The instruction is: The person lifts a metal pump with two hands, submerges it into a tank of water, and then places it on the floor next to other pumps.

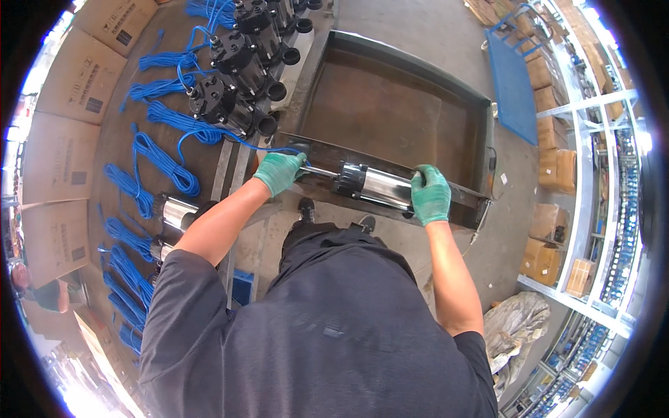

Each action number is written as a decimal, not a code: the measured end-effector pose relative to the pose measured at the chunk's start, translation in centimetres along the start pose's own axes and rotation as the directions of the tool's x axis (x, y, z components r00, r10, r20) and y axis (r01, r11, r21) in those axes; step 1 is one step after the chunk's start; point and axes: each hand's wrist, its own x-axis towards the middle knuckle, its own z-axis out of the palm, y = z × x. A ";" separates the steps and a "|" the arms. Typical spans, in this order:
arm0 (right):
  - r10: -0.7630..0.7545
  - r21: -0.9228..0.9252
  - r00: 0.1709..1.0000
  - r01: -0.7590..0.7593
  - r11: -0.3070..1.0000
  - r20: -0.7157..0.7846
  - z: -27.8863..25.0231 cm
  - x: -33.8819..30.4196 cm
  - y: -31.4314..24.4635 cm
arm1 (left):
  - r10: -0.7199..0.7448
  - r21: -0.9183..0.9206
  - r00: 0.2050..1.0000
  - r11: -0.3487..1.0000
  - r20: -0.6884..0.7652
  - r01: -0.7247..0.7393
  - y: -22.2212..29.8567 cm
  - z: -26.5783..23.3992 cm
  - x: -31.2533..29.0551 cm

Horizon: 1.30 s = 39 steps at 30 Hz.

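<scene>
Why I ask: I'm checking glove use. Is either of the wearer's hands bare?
No, the left hand and the right hand both wear green gloves.

1. We see a grey floor (pixel 505 230) with pale scraps (pixel 504 178).
2. On our right stand metal shelves (pixel 573 302) with brown boxes (pixel 543 261).
3. A blue cart (pixel 512 94) stands near the shelves.
4. Stacked cartons (pixel 66 150) line our left.
5. Glare (pixel 80 400) whitens the lower-left rim.

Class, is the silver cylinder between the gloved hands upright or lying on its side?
Lying on its side: the silver cylinder stretches sideways, left hand at the thin rod, right hand on the opposite end.
</scene>
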 end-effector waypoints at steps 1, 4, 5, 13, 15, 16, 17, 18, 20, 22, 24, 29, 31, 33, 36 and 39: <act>0.000 0.003 1.000 0.000 1.000 -0.001 0.0 0.0 -0.1 | -0.021 -0.033 1.000 0.999 0.020 0.022 0.3 -0.6 0.0; 0.005 0.005 1.000 -0.005 1.000 0.003 0.0 0.0 -0.1 | -0.152 -0.328 0.960 0.917 0.233 0.225 -0.1 -0.4 1.1; 0.005 0.008 1.000 -0.005 1.000 0.009 0.1 0.0 0.0 | -0.192 -0.522 0.878 0.741 0.438 0.422 -0.4 -0.3 1.4; -0.012 0.018 1.000 0.013 1.000 -0.022 0.3 0.0 0.1 | -0.175 -0.799 0.781 -0.094 0.600 0.593 -0.1 0.6 -0.1; -0.009 0.017 1.000 0.009 1.000 -0.024 0.2 0.0 -0.1 | -0.158 -0.883 0.979 0.431 0.132 0.188 -0.5 2.1 -0.6; -0.012 0.016 1.000 0.012 1.000 -0.024 0.1 0.0 -0.1 | -0.151 -0.882 0.979 0.433 0.133 0.187 -0.8 2.2 -0.6; -0.006 0.015 1.000 0.007 1.000 -0.027 0.2 0.0 -0.1 | -0.133 -0.884 0.983 0.433 0.131 0.176 -1.2 2.3 -0.7; -0.016 0.017 0.999 0.016 1.000 -0.031 0.4 0.0 0.1 | -0.116 -0.887 0.985 0.430 0.129 0.167 -1.2 1.9 -0.7; -0.023 0.018 0.999 0.024 1.000 -0.034 0.5 0.2 0.3 | -0.066 -0.839 0.948 0.450 0.310 0.306 -2.0 0.6 0.2; -0.030 0.015 0.999 0.030 0.999 -0.025 0.3 0.2 0.2 | -0.024 -0.763 0.874 0.477 0.485 0.437 -2.2 -1.8 1.2; -0.025 0.015 1.000 0.026 1.000 -0.018 0.3 0.0 0.2 | 0.081 -0.589 0.788 0.711 0.611 0.384 -1.7 -4.1 2.3; -0.020 0.023 0.999 0.021 1.000 -0.025 0.4 -0.1 0.7 | 0.113 -0.531 0.867 0.826 0.485 0.190 -0.8 -4.9 2.3; -0.036 0.019 0.999 0.037 0.999 -0.038 0.5 -0.2 0.5 | 0.178 -0.480 0.962 0.875 0.209 -0.057 -1.3 -2.0 1.2; -0.031 0.016 0.999 0.031 0.999 -0.037 0.3 0.0 0.4 | 0.149 -0.361 0.977 0.928 0.149 -0.087 -1.4 -0.8 0.9; -0.016 0.005 1.000 0.017 1.000 -0.018 0.1 0.0 0.3 | 0.137 -0.159 0.990 0.977 -0.029 -0.140 0.9 -0.9 0.3; 0.012 0.004 1.000 -0.012 1.000 0.005 0.3 0.1 0.4 | 0.089 -0.067 0.984 0.993 -0.155 -0.100 1.0 -0.6 0.0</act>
